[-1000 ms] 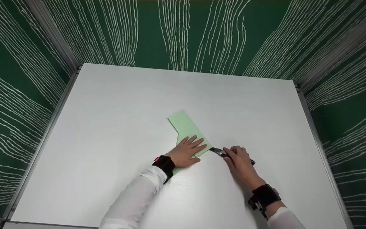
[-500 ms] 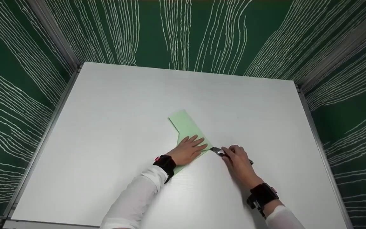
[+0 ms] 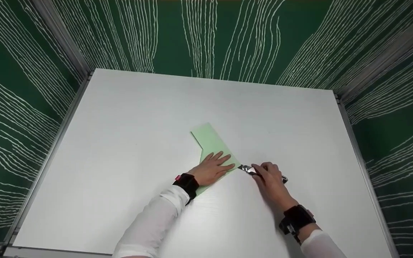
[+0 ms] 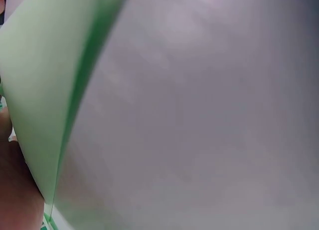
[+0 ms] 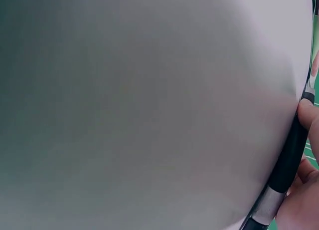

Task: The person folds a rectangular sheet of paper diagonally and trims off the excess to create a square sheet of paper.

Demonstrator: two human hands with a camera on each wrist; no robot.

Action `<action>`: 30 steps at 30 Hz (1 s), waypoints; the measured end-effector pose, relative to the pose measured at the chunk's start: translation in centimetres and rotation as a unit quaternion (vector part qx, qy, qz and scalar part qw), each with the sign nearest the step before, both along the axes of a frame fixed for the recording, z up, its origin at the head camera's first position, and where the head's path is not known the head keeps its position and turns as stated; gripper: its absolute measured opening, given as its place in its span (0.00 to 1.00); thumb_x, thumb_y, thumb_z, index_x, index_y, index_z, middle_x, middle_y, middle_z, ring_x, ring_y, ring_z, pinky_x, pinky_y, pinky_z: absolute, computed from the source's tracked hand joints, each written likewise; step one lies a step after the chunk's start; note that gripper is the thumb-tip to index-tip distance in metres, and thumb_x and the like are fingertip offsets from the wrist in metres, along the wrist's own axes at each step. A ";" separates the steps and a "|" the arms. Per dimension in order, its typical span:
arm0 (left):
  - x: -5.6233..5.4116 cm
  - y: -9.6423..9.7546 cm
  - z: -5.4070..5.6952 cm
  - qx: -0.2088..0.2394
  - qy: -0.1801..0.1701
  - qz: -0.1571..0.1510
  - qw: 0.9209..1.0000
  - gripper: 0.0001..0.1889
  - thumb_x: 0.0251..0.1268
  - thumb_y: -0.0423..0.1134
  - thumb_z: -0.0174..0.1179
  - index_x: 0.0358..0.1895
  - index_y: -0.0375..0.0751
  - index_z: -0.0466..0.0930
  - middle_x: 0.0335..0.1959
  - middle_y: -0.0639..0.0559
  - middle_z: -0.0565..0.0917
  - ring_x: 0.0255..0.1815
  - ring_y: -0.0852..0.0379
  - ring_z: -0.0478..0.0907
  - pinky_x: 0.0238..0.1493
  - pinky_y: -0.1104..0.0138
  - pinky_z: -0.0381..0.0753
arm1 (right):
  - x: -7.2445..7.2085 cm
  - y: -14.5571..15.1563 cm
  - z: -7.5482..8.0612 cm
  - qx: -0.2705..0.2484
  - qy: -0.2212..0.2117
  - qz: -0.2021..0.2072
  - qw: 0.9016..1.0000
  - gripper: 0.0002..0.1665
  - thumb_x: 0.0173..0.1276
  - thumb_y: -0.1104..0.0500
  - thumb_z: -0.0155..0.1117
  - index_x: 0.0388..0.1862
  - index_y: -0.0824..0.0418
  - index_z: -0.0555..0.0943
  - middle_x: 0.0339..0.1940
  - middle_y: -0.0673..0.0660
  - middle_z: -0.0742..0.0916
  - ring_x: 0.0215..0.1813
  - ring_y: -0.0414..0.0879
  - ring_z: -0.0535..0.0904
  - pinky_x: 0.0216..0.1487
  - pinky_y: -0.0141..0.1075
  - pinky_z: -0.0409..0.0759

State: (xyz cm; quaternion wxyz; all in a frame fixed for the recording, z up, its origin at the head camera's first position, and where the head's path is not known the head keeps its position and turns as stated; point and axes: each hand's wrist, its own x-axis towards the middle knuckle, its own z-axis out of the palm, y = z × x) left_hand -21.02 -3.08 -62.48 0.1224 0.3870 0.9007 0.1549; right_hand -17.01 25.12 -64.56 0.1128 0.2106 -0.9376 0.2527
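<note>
Folded light green paper (image 3: 208, 138) lies at the middle of the white table, one arm of it pointing away to the upper left. My left hand (image 3: 210, 170) rests flat on it with fingers spread; its thumb is hidden. In the left wrist view, the paper's layers (image 4: 37, 85) stand slightly apart along the near edge. My right hand (image 3: 270, 181) grips a utility knife (image 3: 247, 169) with a black and silver body. The knife's dark tip is right at the paper's right corner. In the right wrist view, my thumb and fingers hold its black handle (image 5: 289, 160).
The white tabletop (image 3: 142, 125) is bordered by metal rails, with green walls (image 3: 170, 39) bearing white wavy lines behind and at both sides. Black bands (image 3: 186, 186) with cameras sit on both wrists, below white sleeves (image 3: 152, 222).
My left thumb, stretched out beside the paper a second ago, has drawn in out of sight. The paper's near right edge now runs straight. The knife stays at the corner, shifting only slightly.
</note>
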 end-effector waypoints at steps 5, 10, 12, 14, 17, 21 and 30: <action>-0.1 -0.1 0.0 0.001 0.002 0.006 1.000 0.24 0.83 0.45 0.39 0.77 0.54 0.63 0.81 0.46 0.57 0.83 0.42 0.50 0.81 0.47 0.52 | 0.1 -0.7 0.0 -0.005 -0.010 -0.019 1.000 0.23 0.65 0.64 0.70 0.60 0.64 0.81 0.44 0.65 0.80 0.45 0.59 0.72 0.46 0.51 0.70; -0.1 -0.3 0.0 -0.005 -0.002 0.014 1.000 0.24 0.83 0.46 0.39 0.77 0.55 0.62 0.82 0.45 0.54 0.83 0.42 0.49 0.81 0.47 0.52 | 0.1 -1.6 0.1 -0.014 -0.037 -0.039 0.998 0.23 0.67 0.64 0.69 0.60 0.64 0.81 0.45 0.65 0.80 0.44 0.59 0.72 0.46 0.51 0.69; -0.2 -0.4 0.0 -0.015 0.009 0.013 1.000 0.24 0.83 0.47 0.39 0.77 0.57 0.61 0.82 0.45 0.54 0.83 0.43 0.49 0.81 0.48 0.53 | 0.2 -1.8 0.2 -0.014 -0.050 -0.049 0.997 0.22 0.68 0.63 0.68 0.61 0.64 0.81 0.45 0.65 0.79 0.45 0.59 0.71 0.46 0.51 0.68; -0.2 -0.4 -0.1 -0.030 0.025 0.010 0.999 0.24 0.83 0.48 0.38 0.77 0.59 0.61 0.82 0.46 0.55 0.83 0.44 0.50 0.81 0.48 0.53 | 0.2 -1.8 0.3 -0.009 -0.059 -0.054 0.997 0.22 0.68 0.62 0.68 0.61 0.63 0.81 0.45 0.65 0.79 0.45 0.59 0.71 0.46 0.51 0.68; -0.1 -0.4 -0.1 -0.052 0.042 0.007 0.998 0.24 0.83 0.51 0.37 0.77 0.61 0.60 0.82 0.48 0.56 0.83 0.47 0.51 0.81 0.49 0.52 | 0.2 -1.5 0.3 0.002 -0.057 -0.051 0.997 0.22 0.67 0.62 0.69 0.60 0.62 0.82 0.46 0.65 0.80 0.46 0.59 0.72 0.46 0.51 0.70; 0.0 0.3 0.1 -0.031 0.013 0.050 0.998 0.24 0.82 0.55 0.35 0.74 0.60 0.67 0.80 0.52 0.60 0.83 0.50 0.53 0.82 0.52 0.52 | -0.1 -0.9 0.4 -0.006 -0.059 -0.029 0.998 0.22 0.66 0.62 0.69 0.59 0.61 0.82 0.46 0.63 0.80 0.47 0.58 0.73 0.48 0.50 0.69; 0.9 1.7 -0.2 -0.040 0.062 0.135 0.988 0.31 0.75 0.53 0.53 0.77 0.49 0.62 0.79 0.42 0.60 0.81 0.41 0.56 0.78 0.56 0.63 | -0.2 -0.2 0.4 -0.022 -0.051 -0.016 0.998 0.23 0.64 0.65 0.70 0.59 0.62 0.83 0.46 0.63 0.81 0.47 0.58 0.72 0.48 0.47 0.68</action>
